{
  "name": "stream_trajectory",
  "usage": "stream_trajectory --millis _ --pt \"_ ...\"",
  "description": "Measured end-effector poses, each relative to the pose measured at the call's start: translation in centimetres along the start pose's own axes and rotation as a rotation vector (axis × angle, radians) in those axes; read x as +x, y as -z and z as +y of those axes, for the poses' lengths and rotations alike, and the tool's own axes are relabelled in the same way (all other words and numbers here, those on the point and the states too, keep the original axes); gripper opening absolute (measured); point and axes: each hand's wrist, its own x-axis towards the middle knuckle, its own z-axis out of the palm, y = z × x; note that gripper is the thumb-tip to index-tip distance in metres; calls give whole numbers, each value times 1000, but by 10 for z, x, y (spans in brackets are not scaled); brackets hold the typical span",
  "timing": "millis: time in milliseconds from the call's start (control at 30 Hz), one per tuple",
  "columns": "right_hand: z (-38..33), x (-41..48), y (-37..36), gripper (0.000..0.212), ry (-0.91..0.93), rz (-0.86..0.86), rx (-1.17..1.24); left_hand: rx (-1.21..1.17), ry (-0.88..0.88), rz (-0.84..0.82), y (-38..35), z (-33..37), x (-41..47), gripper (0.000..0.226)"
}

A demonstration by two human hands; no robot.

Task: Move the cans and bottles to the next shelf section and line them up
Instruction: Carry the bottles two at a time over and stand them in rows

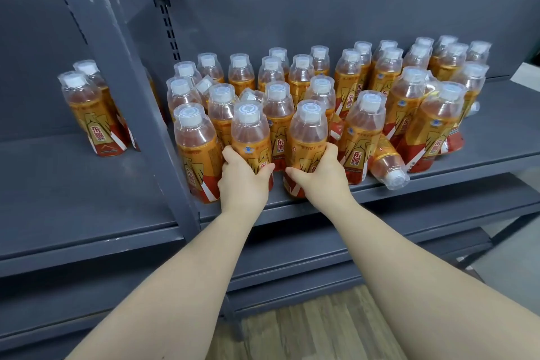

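Wood-grain flooring point(306, 330) lies nearest us, below two bare forearms that reach up to the front edge of the grey metal shelf on the right point(502, 126). We see the left hand point(242, 181) curled round the lower body of one clear plastic bottle of amber drink with an orange-and-red label and a white cap point(249, 128), fingers on its left side and thumb across the front. The right hand point(318, 178) grips a second bottle of the same kind point(308, 131) just beside it in a mirrored hold, thumb pointing towards the other hand. Both bottles stand upright at the near edge of the right section, close together; we cannot tell whether they are lifted off the shelf. To the right of them a toppled bottle point(388, 166) lies on its side with its cap pointing towards us. Behind, a loose crowd of matching bottles point(352, 76) fills the right section back to the grey rear panel point(321, 14), most upright, a few leaning among them. A slanted grey metal post point(140, 96) divides the sections. On the left grey shelf point(73, 184), two bottles point(87, 114) stand one behind the other near the post.
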Motion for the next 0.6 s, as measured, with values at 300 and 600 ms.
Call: stream_trajectory --millis 300,600 --pt "-5 -31 18 62 -6 -1 20 25 -187 -92 13 9 -39 76" --pt "-12 -75 40 57 29 11 41 -34 -164 -84 34 3 -88 75"
